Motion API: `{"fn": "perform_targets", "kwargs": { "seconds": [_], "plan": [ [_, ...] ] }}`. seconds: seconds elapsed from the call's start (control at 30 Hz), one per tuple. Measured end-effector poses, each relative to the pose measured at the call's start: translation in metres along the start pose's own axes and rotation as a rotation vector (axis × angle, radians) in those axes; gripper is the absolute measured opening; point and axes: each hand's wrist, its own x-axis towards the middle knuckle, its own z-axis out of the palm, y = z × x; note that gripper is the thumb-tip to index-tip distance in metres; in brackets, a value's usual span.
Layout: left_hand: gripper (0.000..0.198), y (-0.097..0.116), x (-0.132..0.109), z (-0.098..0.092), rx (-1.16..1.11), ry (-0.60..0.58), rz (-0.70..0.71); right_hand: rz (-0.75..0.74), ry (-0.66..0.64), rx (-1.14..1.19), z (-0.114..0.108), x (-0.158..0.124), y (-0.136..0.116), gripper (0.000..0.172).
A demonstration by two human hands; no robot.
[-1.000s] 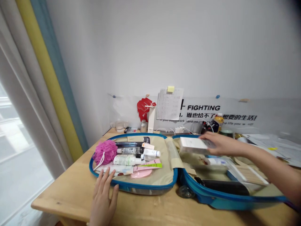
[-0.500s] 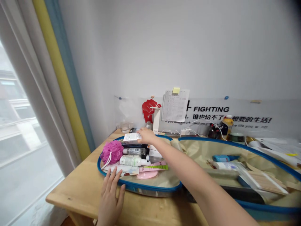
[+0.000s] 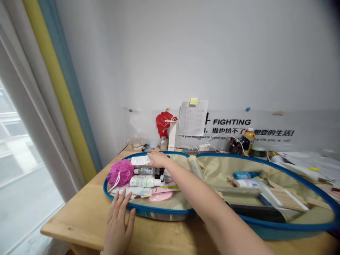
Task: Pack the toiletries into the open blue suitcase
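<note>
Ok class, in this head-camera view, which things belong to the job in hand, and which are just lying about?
Job in hand:
right hand on white cardboard carton
left hand
open blue-rimmed suitcase
pink mesh bath puff
white plastic lotion bottle

Just lying about:
red fist cutout
yellow-orange plastic bottle
loose white papers

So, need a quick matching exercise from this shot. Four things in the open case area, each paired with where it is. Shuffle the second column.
Things:
1. right hand
2. left hand
3. pink shower puff
4. small blue bottle

Places:
A. right half of the open case
B. on a white carton
C. fingertips at the near blue rim
D. left half, beside the white bottles

Pairs: 1-B, 2-C, 3-D, 4-A
</note>
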Motion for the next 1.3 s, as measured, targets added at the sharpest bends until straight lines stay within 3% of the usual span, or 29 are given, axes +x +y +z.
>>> {"fn": "perform_targets", "kwargs": {
  "seconds": [0.07, 0.17, 0.3, 0.4, 0.5, 0.6, 0.73, 0.97, 1.07, 1.17, 1.3],
  "plan": [
    [0.046, 0.000, 0.001, 0.000, -0.003, 0.012, 0.011, 0.006, 0.006, 0.032, -0.015, -0.012, 0.013, 0.043],
    [0.046, 0.000, 0.001, -0.001, 0.003, 0.021, 0.022, 0.059, -0.022, 0.076, -0.044, -0.044, 0.052, 0.039],
    [0.049, -0.002, 0.000, 0.000, 0.009, 0.010, 0.021, 0.232, -0.147, 0.064, -0.073, -0.117, 0.124, 0.033],
    [0.051, -0.003, -0.001, 0.001, 0.004, 0.007, 0.017, 0.407, -0.268, -0.002, -0.077, -0.179, 0.168, 0.031],
    [0.052, -0.004, -0.002, 0.002, 0.002, 0.015, 0.009, 0.533, -0.369, -0.031, -0.071, -0.231, 0.191, 0.029],
    [0.053, -0.004, -0.002, 0.002, 0.002, 0.018, 0.006, 0.578, -0.468, 0.008, -0.063, -0.261, 0.194, 0.027],
    [0.054, -0.005, -0.003, 0.001, 0.008, 0.011, 0.015, 0.565, -0.559, 0.070, -0.054, -0.273, 0.184, 0.026],
    [0.055, -0.003, -0.002, 0.001, -0.001, 0.002, -0.007, 0.645, -0.524, -0.018, -0.048, -0.273, 0.175, 0.026],
    [0.054, -0.003, -0.002, 0.002, -0.007, 0.011, -0.016, 0.707, -0.486, -0.059, -0.055, -0.274, 0.178, 0.026],
    [0.054, -0.004, -0.002, 0.002, -0.001, 0.015, -0.005, 0.681, -0.541, 0.042, -0.065, -0.280, 0.176, 0.026],
    [0.053, -0.005, -0.002, 0.001, 0.009, 0.014, 0.002, 0.599, -0.640, 0.206, -0.067, -0.293, 0.160, 0.050]
  ]
}}
